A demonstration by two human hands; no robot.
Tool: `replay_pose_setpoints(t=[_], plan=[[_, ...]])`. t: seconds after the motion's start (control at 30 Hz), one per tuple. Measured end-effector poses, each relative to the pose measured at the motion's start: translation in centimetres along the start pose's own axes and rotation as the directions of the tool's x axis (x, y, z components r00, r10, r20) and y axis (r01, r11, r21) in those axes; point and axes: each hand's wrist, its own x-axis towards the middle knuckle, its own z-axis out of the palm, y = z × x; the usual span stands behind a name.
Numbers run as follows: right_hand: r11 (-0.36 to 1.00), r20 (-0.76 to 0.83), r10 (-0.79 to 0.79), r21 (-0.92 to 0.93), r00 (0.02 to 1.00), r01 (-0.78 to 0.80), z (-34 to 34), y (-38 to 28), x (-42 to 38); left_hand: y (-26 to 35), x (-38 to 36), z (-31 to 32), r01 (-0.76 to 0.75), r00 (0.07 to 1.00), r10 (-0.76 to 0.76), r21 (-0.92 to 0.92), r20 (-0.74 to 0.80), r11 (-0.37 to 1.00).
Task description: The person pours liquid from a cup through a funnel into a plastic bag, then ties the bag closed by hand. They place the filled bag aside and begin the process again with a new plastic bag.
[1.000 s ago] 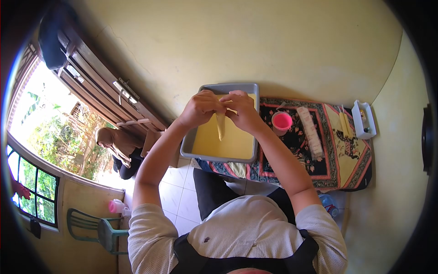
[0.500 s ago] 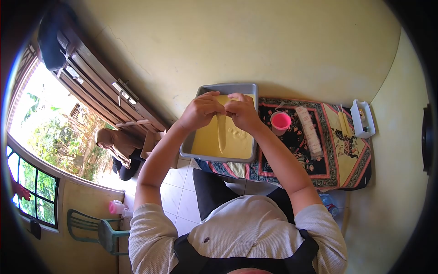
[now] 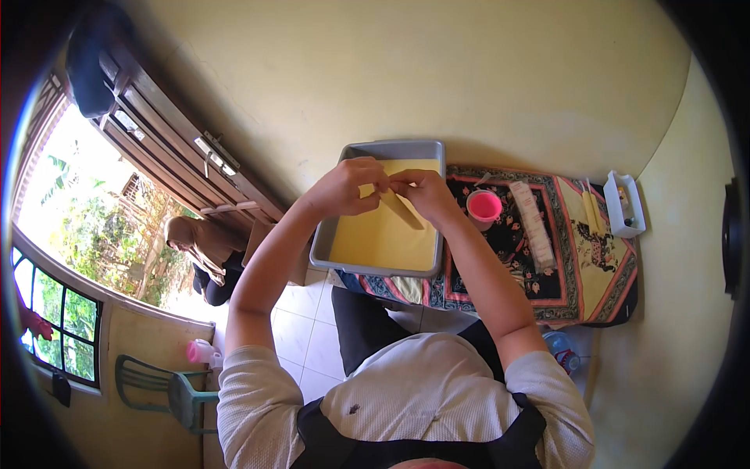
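A slim clear plastic tube bag point(image 3: 401, 211) filled with yellow liquid hangs at a slant from my fingers. My left hand point(image 3: 353, 187) is closed at its top end, thumb and fingertips bent in. Opposite it, my right hand point(image 3: 422, 194) pinches the same end, and the fingertips of both hands nearly meet. Below them is a grey rectangular tub point(image 3: 324, 248) holding smooth yellow liquid point(image 3: 367, 244). The bag's lower end overlaps the liquid in this view.
Right of the tub, a patterned cloth point(image 3: 500, 285) carries a pink cup point(image 3: 484, 206), a long pale packet point(image 3: 533, 227), filled yellow tubes point(image 3: 592, 213) and a white basket point(image 3: 623, 205). A person point(image 3: 207, 250) sits by the open door point(image 3: 176, 148); a green chair point(image 3: 176, 397) stands lower left.
The filled bag has swung from nearly vertical to a slant, its lower end moving right and up. My hands have shifted slightly, and the ripples in the tub's liquid have smoothed out.
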Motion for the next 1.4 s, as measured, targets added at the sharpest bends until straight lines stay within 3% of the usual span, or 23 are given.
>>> replay_pose_setpoints(t=[0.13, 0.33, 0.4, 0.43, 0.53, 0.63, 0.8, 0.93, 1.03, 1.13, 1.23, 1.3, 1.4], plan=[[0.971, 0.056, -0.01, 0.239, 0.998, -0.004, 0.1, 1.7, 0.8, 0.5, 0.3, -0.5, 0.09, 0.996, -0.09, -0.115, 0.012, 0.989], [0.999, 0.059, 0.02, 0.047, 0.998, -0.023, -0.1, 0.4, 0.1, 1.5, 0.8, -0.7, 0.444, 0.893, -0.42, -0.168, 0.16, 0.88], [0.988, 0.05, 0.059, -0.146, 0.997, -0.051, -0.1, -0.6, -0.1, 2.0, 1.3, -0.7, 0.556, 0.824, -0.528, -0.116, 0.205, 0.823], [0.968, 0.042, 0.077, -0.241, 0.996, -0.065, -0.1, -0.8, -0.1, 1.0, 1.0, -0.3, 0.576, 0.81, -0.528, -0.174, 0.255, 0.799], [0.914, -0.027, -0.272, -0.321, 0.962, 0.249, 0.4, 0.3, -0.3, -1.7, 0.2, 0.3, 0.652, 0.755, -0.522, -0.373, 0.396, 0.66], [0.742, 0.046, -0.553, -0.425, 0.832, 0.518, 0.3, 0.3, -0.3, -2.4, -0.1, 0.4, 0.723, 0.684, -0.536, -0.555, 0.494, 0.411], [0.541, 0.151, -0.695, -0.533, 0.702, 0.651, 0.4, 0.2, -0.3, -3.9, -0.6, 1.6, 0.716, 0.606, -0.598, -0.687, 0.524, 0.123], [0.316, 0.296, -0.758, -0.612, 0.581, 0.725, -0.1, -0.5, -0.2, -4.0, -0.8, 2.3, 0.659, 0.572, -0.662, -0.752, 0.484, 0.02], [0.351, 0.242, -0.787, -0.581, 0.568, 0.735, -0.5, -0.4, -0.1, -3.5, -0.9, 2.5, 0.657, 0.545, -0.72, -0.752, 0.429, 0.049], [0.494, 0.092, -0.765, -0.55, 0.637, 0.673, -0.4, -0.1, 0.2, -3.3, -1.1, 2.7, 0.641, 0.563, -0.733, -0.761, 0.381, 0.097], [0.73, -0.182, -0.642, -0.439, 0.745, 0.523, 0.6, 0.5, 0.0, -3.3, -1.2, 3.2, 0.592, 0.607, -0.745, -0.783, 0.277, 0.191], [0.815, -0.252, -0.553, -0.361, 0.794, 0.453, 1.0, 0.6, 0.1, -2.7, -1.0, 3.3, 0.551, 0.645, -0.738, -0.79, 0.198, 0.27], [0.882, -0.3, -0.453, -0.285, 0.84, 0.374, 1.3, 0.8, -0.1, -1.2, -0.5, 3.6, 0.561, 0.624, -0.779, -0.73, 0.064, 0.39]])
